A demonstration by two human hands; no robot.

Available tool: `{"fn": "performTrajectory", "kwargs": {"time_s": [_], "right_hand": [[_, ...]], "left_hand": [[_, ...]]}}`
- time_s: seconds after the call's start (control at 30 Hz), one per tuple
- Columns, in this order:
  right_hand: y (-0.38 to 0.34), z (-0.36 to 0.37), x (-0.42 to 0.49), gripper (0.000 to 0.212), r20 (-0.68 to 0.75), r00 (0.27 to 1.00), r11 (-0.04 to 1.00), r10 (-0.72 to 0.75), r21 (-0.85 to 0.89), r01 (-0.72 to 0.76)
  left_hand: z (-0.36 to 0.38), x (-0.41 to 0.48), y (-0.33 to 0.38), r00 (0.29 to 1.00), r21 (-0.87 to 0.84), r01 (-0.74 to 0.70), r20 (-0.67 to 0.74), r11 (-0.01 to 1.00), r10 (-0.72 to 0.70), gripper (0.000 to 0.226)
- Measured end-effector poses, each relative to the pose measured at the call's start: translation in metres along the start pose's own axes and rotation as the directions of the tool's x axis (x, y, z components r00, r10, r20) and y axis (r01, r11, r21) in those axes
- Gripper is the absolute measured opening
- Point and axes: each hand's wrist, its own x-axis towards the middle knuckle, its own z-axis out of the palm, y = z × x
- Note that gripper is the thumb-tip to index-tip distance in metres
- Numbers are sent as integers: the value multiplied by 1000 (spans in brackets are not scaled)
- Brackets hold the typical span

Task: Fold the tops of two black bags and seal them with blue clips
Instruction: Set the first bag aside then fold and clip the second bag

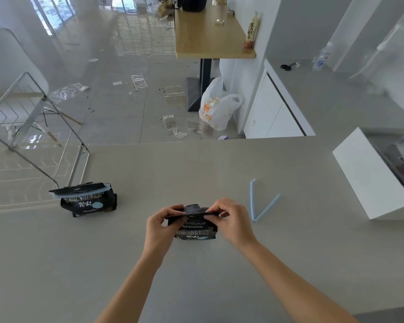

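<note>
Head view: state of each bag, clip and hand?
Left black bag: upright on the counter, top folded, blue clip shut across it.
Centre black bag: upright, top being folded, no clip on it.
Loose blue clip: open in a V, lying on the counter right of the hands.
Left hand: pinching the centre bag's top.
Right hand: pinching the same top.

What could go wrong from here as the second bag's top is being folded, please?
1. Both hands, left hand and right hand, pinch the second bag's top; releasing one to fetch the open blue clip may let the fold spring back.
2. The upright bag could tip while held one-handed.
</note>
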Motion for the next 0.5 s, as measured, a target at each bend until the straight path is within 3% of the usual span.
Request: {"fn": "performTrajectory", "kwargs": {"time_s": [0.1,0.2,0.27,0.43,0.5], "right_hand": [[5,1,-5,12,-14,994,993,111,31,-111],[3,2,-11,15,-119,992,998,47,-23,-51],[3,-3,-15,14,-125,992,999,34,37,-30],[10,-7,-27,16,33,978,965,207,157,-209],[16,-11,-30,15,138,973,948,187,233,-215]], "left_hand": [[3,-5,-3,997,-10,69,28,998,-68,30],[4,-5,1,998,-19,54,39,998,-53,25],[3,-3,3,995,-56,70,70,996,-66,20],[11,-9,-14,951,2,273,150,962,-270,9],[9,-14,-22,936,10,318,156,948,-315,12]]}}
